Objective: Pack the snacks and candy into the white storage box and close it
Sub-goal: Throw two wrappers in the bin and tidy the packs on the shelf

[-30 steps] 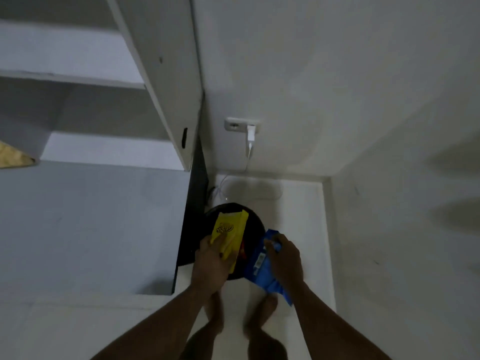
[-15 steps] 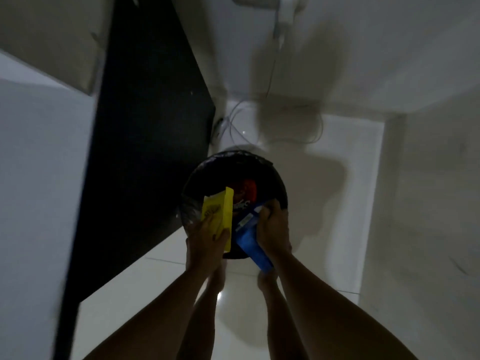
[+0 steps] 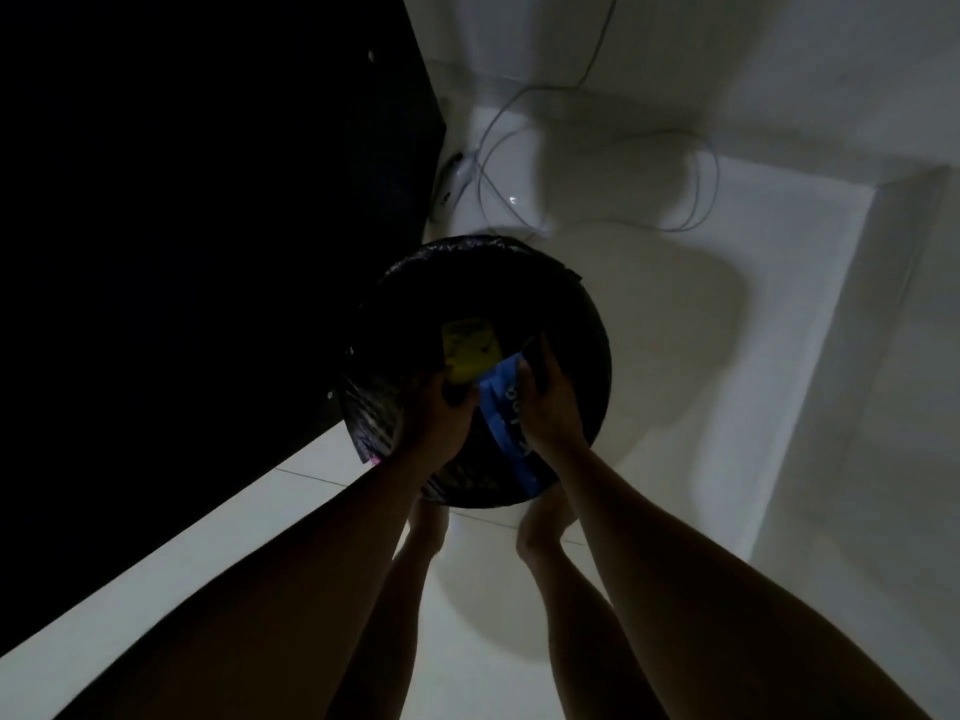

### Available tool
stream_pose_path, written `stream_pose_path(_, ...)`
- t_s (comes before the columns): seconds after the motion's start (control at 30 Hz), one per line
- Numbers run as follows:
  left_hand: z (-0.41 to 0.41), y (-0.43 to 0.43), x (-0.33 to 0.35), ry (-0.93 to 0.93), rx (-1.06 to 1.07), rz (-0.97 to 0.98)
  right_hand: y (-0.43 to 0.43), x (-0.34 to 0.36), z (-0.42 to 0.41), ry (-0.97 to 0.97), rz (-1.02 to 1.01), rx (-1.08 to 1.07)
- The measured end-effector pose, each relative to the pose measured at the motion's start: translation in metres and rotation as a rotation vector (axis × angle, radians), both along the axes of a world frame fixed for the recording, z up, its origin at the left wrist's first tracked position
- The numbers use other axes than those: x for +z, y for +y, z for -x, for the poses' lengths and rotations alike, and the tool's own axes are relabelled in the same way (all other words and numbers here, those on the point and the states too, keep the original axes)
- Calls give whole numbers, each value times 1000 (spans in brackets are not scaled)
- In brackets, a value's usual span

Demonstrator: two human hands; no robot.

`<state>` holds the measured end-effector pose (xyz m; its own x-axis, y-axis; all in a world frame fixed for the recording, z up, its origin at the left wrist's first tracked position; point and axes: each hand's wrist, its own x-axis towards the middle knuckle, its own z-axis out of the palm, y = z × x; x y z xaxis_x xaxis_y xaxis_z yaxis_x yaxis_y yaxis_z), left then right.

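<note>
My left hand grips the lower end of a yellow snack packet, which pokes down into a round black bin lined with a dark bag. My right hand holds a blue snack wrapper at its upper end; the wrapper's tail hangs over the bin's near rim. Both hands are inside the bin's opening. The white storage box is not in view.
A tall black cabinet side stands close on the left of the bin. A thin white cable loops on the white tiled floor behind it. A white wall runs along the right. My bare feet stand just before the bin.
The view has dropped closer to the bin and darkened. Both hands have lowered the yellow packet and the blue wrapper deeper into the bin's opening.
</note>
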<state>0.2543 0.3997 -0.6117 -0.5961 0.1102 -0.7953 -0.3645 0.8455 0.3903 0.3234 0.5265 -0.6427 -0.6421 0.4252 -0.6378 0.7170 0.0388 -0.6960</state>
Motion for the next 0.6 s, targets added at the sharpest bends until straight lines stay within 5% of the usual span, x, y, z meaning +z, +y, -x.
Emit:
stream_pose_path(0.27,-2,9,71,56,-116,47,18,83,-1,29,-90,-23)
stream_pose_path(0.6,7,14,257,193,-97,32,29,281,-2,24,-136,32)
